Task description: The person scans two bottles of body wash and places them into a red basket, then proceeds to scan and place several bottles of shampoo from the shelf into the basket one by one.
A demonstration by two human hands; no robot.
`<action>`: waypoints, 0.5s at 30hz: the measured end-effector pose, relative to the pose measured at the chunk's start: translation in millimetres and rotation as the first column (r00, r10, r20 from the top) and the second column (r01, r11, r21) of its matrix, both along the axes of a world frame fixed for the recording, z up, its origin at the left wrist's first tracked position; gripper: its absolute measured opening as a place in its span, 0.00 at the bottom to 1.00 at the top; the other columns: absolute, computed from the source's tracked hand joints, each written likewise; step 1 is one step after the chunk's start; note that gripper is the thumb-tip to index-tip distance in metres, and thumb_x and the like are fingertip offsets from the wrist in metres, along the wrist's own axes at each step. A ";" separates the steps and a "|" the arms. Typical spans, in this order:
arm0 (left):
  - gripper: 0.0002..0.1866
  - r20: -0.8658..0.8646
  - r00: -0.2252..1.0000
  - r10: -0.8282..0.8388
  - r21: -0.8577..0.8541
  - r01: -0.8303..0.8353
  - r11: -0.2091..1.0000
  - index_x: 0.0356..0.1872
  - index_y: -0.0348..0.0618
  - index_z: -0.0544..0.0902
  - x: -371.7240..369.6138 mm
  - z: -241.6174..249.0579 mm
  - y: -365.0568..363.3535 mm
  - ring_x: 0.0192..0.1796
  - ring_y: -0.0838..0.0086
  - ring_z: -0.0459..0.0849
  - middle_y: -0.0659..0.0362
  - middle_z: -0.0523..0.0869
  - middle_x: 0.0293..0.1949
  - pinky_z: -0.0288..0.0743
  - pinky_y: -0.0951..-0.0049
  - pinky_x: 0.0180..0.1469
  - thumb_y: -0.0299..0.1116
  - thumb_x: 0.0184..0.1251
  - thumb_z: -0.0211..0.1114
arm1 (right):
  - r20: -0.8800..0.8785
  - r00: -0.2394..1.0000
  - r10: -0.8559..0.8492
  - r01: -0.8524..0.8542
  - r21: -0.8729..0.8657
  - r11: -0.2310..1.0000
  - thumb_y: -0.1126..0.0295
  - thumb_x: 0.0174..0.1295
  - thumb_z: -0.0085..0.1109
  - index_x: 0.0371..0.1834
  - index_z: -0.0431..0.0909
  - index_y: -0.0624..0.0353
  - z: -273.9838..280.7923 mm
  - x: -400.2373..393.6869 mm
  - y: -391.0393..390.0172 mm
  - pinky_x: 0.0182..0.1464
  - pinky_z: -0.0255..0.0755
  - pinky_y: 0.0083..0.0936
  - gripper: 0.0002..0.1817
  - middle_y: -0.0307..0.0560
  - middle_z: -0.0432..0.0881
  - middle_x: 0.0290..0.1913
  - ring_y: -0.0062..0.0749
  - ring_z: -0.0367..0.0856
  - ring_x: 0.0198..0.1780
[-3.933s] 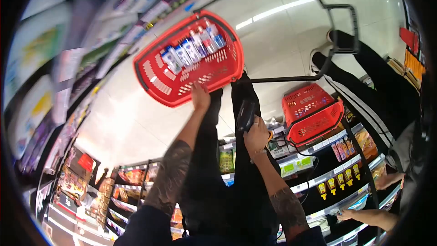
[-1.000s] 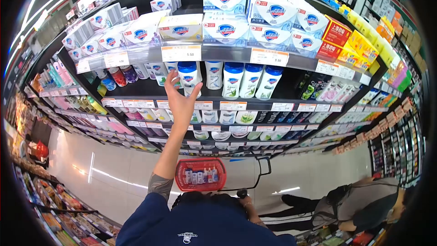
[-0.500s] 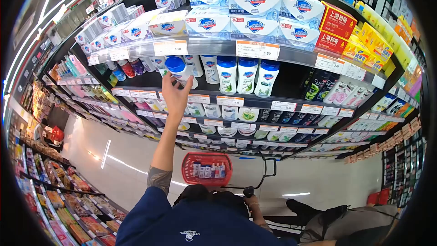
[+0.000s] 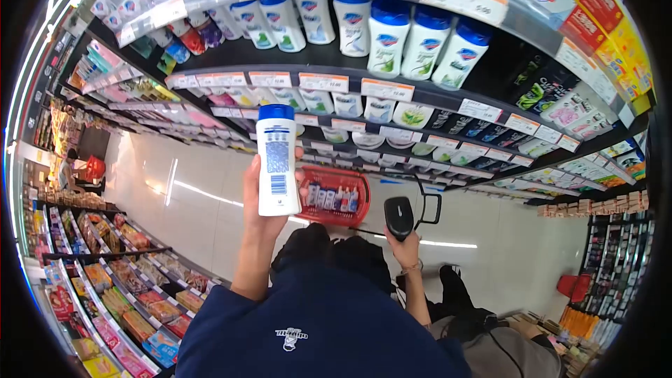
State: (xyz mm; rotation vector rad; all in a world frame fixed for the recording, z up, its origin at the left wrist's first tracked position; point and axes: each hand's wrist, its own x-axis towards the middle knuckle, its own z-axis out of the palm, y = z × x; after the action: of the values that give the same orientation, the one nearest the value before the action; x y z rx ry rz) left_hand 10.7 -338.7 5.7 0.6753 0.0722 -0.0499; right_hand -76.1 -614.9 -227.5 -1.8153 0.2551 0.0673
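Note:
My left hand (image 4: 257,199) grips a white bottle with a blue cap (image 4: 277,161), held upright in front of me with its barcode label facing me. My right hand (image 4: 406,246) is lower and holds a black handheld scanner (image 4: 399,216), raised beside the bottle. Behind both, on the floor, stands a red shopping basket (image 4: 329,215) with several small bottles in it and a black handle (image 4: 428,206). Similar white blue-capped bottles (image 4: 420,45) line the shelf above.
Store shelves with price tags (image 4: 325,82) and toiletries fill the top and right. A second shelf row of snacks (image 4: 119,287) runs along the lower left. Another person (image 4: 504,346) crouches at the lower right. A glossy aisle floor (image 4: 182,189) lies between.
My left hand took a white blue-capped bottle off the shelf and brought it down in front of me. My right hand has raised the scanner. The view has tilted downward.

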 end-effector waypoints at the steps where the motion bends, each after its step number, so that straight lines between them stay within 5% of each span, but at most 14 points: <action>1: 0.31 -0.015 1.000 -0.021 -0.046 0.021 0.999 0.68 0.33 0.62 -2.3 -3.9 5.0 0.43 0.68 0.82 0.50 0.78 0.53 0.85 0.63 0.37 0.49 0.75 0.46 | -0.005 0.999 0.043 -0.043 0.046 0.998 0.64 0.54 0.72 0.36 0.83 0.63 34.1 6.4 8.7 0.29 0.70 0.23 0.13 0.40 0.84 0.26 0.20 0.78 0.25; 3: 0.29 -0.035 0.997 -0.072 -0.140 0.067 0.988 0.66 0.34 0.65 -4.7 -11.1 18.1 0.44 0.64 0.84 0.47 0.78 0.54 0.85 0.63 0.36 0.49 0.77 0.42 | 0.000 0.987 0.162 -0.162 0.095 0.982 0.67 0.52 0.73 0.38 0.83 0.63 91.2 13.3 25.9 0.34 0.73 0.25 0.15 0.44 0.86 0.31 0.26 0.82 0.30; 5: 0.30 -0.012 0.990 -0.140 -0.061 0.139 0.988 0.65 0.31 0.65 -6.4 -18.3 36.1 0.42 0.63 0.84 0.45 0.78 0.54 0.85 0.64 0.35 0.49 0.77 0.42 | 0.015 0.948 0.318 -0.318 0.097 0.943 0.69 0.49 0.74 0.41 0.81 0.65 138.6 16.1 44.3 0.41 0.77 0.29 0.18 0.51 0.87 0.36 0.37 0.87 0.38; 9: 0.32 -0.072 0.959 -0.273 0.156 0.281 0.947 0.64 0.27 0.65 -8.0 -26.4 71.6 0.36 0.63 0.85 0.42 0.78 0.53 0.84 0.65 0.32 0.50 0.75 0.45 | 0.071 0.834 0.547 -0.550 0.037 0.834 0.72 0.44 0.73 0.41 0.79 0.63 217.1 5.6 96.5 0.41 0.77 0.30 0.19 0.55 0.84 0.34 0.49 0.84 0.36; 13: 0.32 -0.106 0.905 -0.411 0.290 0.424 0.858 0.62 0.27 0.66 -12.6 -30.8 116.0 0.38 0.66 0.85 0.44 0.79 0.52 0.82 0.68 0.33 0.50 0.73 0.50 | -0.049 0.693 0.719 -0.721 -0.068 0.690 0.71 0.47 0.75 0.38 0.79 0.63 233.0 12.1 149.7 0.42 0.76 0.25 0.17 0.46 0.86 0.36 0.33 0.86 0.38; 15: 0.29 -0.095 0.912 -0.398 0.315 0.407 0.857 0.60 0.30 0.68 -13.1 -38.4 133.1 0.35 0.69 0.84 0.48 0.80 0.48 0.80 0.70 0.32 0.50 0.75 0.45 | 0.067 0.796 0.601 -0.601 -0.024 0.799 0.73 0.46 0.73 0.41 0.79 0.64 219.5 4.0 175.2 0.41 0.76 0.27 0.18 0.51 0.85 0.36 0.38 0.86 0.37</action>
State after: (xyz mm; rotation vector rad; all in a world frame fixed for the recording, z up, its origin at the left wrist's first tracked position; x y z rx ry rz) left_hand -2.4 -205.6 -32.6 1.0187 -0.0388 -0.4615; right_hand -72.2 -439.7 -8.0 -1.8332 -0.3900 0.4519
